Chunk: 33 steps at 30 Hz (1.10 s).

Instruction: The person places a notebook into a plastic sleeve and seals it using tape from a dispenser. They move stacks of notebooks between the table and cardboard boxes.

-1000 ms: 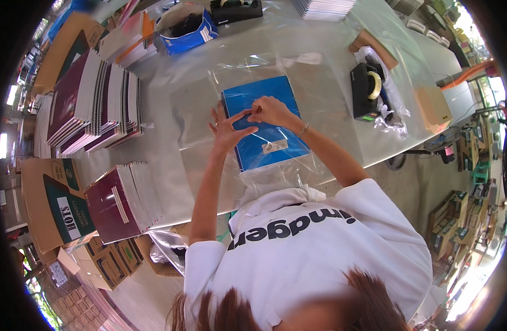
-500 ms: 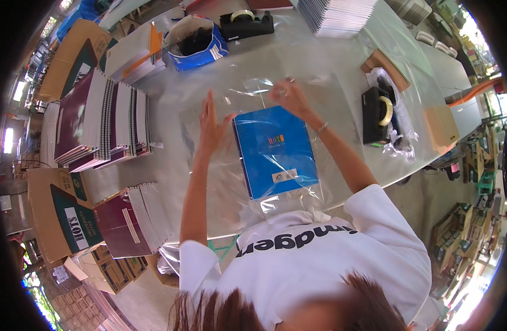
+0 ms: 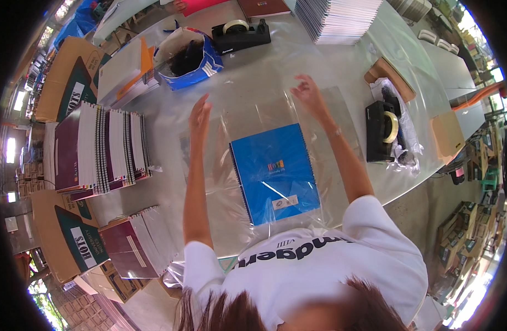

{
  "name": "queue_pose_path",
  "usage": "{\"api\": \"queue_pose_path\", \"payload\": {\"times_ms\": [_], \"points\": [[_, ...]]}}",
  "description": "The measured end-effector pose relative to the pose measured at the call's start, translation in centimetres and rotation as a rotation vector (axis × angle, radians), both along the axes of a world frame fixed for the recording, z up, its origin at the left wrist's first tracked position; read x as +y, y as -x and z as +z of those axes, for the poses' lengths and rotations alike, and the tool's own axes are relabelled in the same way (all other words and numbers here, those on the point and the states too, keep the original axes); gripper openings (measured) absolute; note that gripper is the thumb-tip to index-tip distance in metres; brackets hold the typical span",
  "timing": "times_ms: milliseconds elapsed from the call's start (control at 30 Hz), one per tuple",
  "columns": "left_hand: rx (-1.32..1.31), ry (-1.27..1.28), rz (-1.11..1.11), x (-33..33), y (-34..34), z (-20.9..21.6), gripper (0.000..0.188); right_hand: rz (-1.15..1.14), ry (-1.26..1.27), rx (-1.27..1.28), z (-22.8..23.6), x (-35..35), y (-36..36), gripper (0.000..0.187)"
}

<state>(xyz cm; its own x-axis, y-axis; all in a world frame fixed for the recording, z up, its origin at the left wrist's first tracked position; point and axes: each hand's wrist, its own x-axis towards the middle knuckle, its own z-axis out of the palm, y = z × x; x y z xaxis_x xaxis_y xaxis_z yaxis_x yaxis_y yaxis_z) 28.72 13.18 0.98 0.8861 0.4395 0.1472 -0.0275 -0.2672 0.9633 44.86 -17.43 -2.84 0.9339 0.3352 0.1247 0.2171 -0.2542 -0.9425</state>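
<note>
A blue spiral-bound notebook point(image 3: 275, 174) lies on a sheet of clear plastic film point(image 3: 336, 138), in front of my body. Film creases shine along its near edge. Beyond the notebook's far left corner, my left hand point(image 3: 199, 118) is raised, its fingers stretched out and seen mostly edge-on; nothing shows in it. My right hand point(image 3: 310, 98) hovers past the far right corner with loosely bent fingers apart. I see nothing held there either. Both hands are clear of the notebook.
Spiral notebooks point(image 3: 96, 146) are stacked at left, above a carton point(image 3: 71, 237). A blue bag point(image 3: 195, 71) and a tape dispenser point(image 3: 239, 36) stand at the back. Another tape dispenser point(image 3: 379, 129) sits right. A tall paper stack point(image 3: 339, 19) rises far back.
My hands have moved farther apart, the right one outward to the right and the left one slightly outward. The notebook and table items appear lower in the view.
</note>
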Motion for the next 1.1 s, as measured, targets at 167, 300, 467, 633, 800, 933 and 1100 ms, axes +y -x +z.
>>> {"api": "queue_pose_path", "payload": {"times_ms": [167, 300, 467, 633, 800, 933, 1100], "points": [[0.015, 0.200, 0.102, -4.8, 8.4, -4.2, 0.056, -0.112, -0.151, 0.021, 0.2, -2.7, 10.7, 0.080], [0.057, 0.206, 0.051, -9.1, 9.2, -3.6, 0.076, -0.001, -0.178, 0.100, 0.7, -1.3, 13.0, 0.091], [0.015, 0.247, 0.014, -10.4, 8.3, -2.2, 0.082, 0.152, -0.022, 0.206, 2.3, -1.1, 12.5, 0.088], [0.151, 0.441, -0.207, -7.9, 7.7, -2.0, 0.074, 0.171, -0.040, 0.287, 2.3, -1.5, 11.8, 0.080], [0.272, 0.435, -0.338, -6.1, 7.3, -1.9, 0.062, 0.137, -0.114, 0.265, 1.8, -0.9, 11.9, 0.070], [0.098, 0.713, -0.091, -6.2, 7.3, -3.6, 0.055, -0.099, -0.085, -0.074, 0.6, -0.7, 11.8, 0.062], [0.108, 0.523, 0.076, -7.5, 5.1, -3.3, 0.044, -0.150, -0.090, -0.089, -0.2, -1.1, 11.7, 0.061]]}}
